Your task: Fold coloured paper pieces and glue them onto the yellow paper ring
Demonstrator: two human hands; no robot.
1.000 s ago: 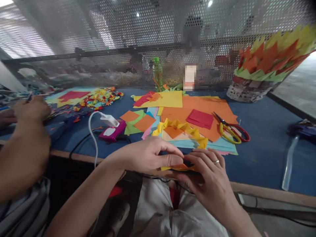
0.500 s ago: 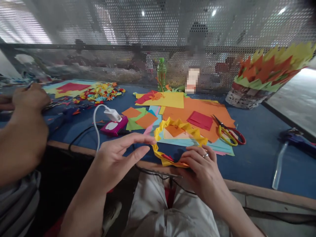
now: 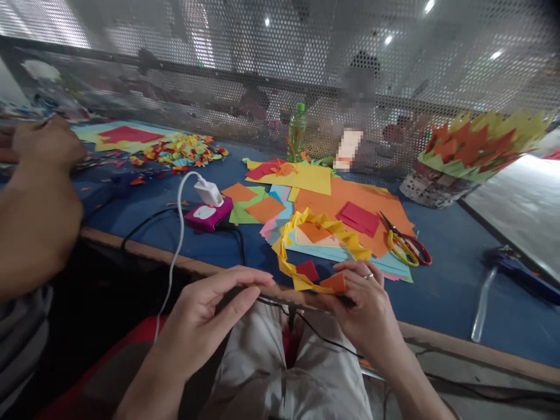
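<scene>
A folded yellow paper chain, with red and orange pieces at its near end, loops over coloured sheets on the blue table. My right hand, with a ring on one finger, pinches the chain's near end at the table edge. My left hand hovers to the left above my lap, fingers stretched out, holding nothing.
Scissors with yellow and red handles lie on the orange sheets. A pink device with a white plug and cables sits left of them. A green bottle, a paper-trimmed basket and a glue gun stand around. Another person's arm works at left.
My left hand let go of the chain and drew back to the left, opening. My right hand kept the chain's end, which now shows red and orange pieces.
</scene>
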